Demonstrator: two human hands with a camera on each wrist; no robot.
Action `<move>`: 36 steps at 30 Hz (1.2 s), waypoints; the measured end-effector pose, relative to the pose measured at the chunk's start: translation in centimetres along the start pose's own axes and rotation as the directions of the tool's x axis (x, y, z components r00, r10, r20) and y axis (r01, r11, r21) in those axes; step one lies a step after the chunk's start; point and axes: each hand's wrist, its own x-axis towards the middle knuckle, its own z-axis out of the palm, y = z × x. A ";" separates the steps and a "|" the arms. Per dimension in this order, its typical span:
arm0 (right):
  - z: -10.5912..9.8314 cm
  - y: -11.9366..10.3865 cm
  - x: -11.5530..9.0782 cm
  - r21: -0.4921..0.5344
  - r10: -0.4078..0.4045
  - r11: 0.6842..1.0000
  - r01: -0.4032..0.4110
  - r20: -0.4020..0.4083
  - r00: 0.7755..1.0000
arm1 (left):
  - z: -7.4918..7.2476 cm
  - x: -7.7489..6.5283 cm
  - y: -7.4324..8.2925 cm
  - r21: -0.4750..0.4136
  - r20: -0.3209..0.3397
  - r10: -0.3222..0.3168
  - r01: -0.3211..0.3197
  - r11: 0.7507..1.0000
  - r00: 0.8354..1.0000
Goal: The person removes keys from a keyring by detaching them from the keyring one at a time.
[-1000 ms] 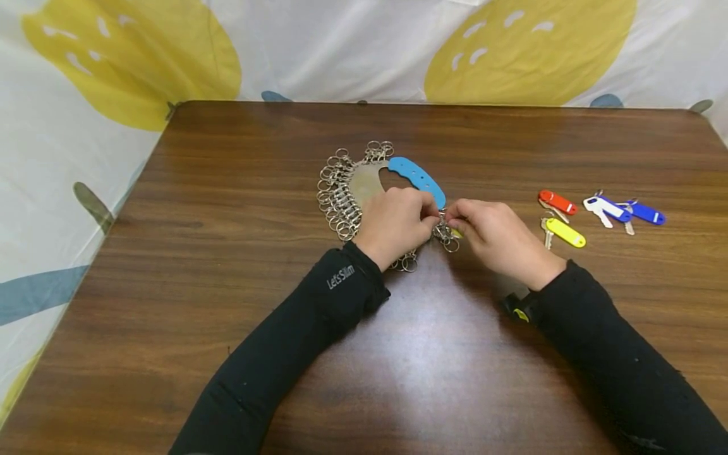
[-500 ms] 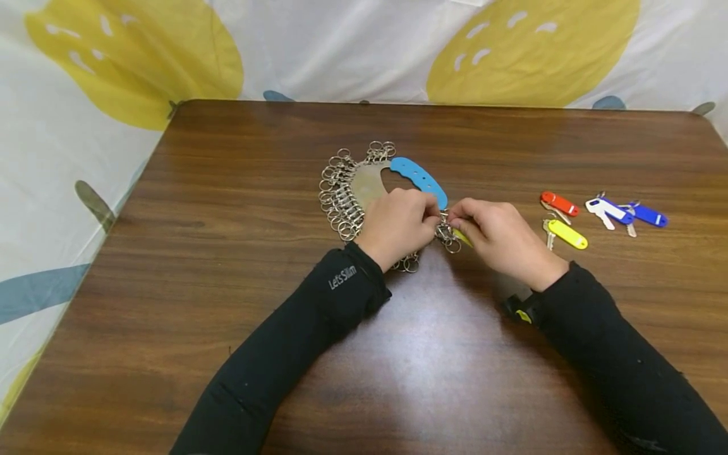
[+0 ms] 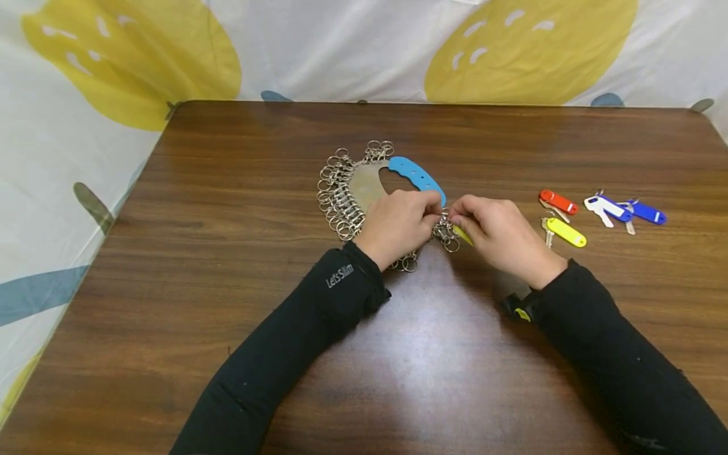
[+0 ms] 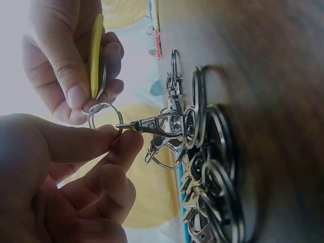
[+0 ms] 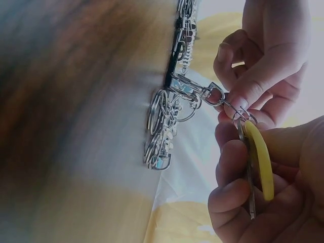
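Observation:
A flat metal key holder plate (image 3: pixel 365 181) with a blue handle (image 3: pixel 418 177) lies on the table, fringed with several clasps and split rings. My left hand (image 3: pixel 398 224) is over its near side. In the left wrist view, its thumb and finger pinch a split ring (image 4: pixel 105 105) on a swivel clasp (image 4: pixel 152 124). My right hand (image 3: pixel 503 237) pinches a yellow key tag (image 5: pixel 260 157) with a silver key (image 5: pixel 250 177) against it. The tag's small ring meets the split ring; whether it is threaded on, I cannot tell.
To the right lie a red key tag (image 3: pixel 558 201), another yellow key tag (image 3: pixel 565 232) and two blue key tags (image 3: pixel 647 213), each with a key. A patterned cloth (image 3: pixel 341 50) hangs behind the wooden table (image 3: pixel 256 189).
More of the yellow key tag shows below my right thumb than a second ago, and the right hand's fingertips have shifted slightly right. The left hand stays in nearly the same place.

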 end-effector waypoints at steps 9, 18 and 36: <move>-0.1 0.1 -0.2 0.005 0.017 1.000 -0.017 -0.033 0.999 | 0.1 0.2 0.3 0.000 0.017 -0.002 0.002 1.000 1.000; 0.0 0.3 -0.4 -0.014 -0.001 1.000 0.002 0.014 1.000 | 0.4 0.3 0.4 -0.042 0.032 -0.082 0.083 0.996 0.996; -0.2 0.1 0.1 0.017 0.084 0.996 -0.084 0.001 0.996 | 0.2 0.4 -0.4 -0.082 0.047 -0.063 0.067 0.994 0.997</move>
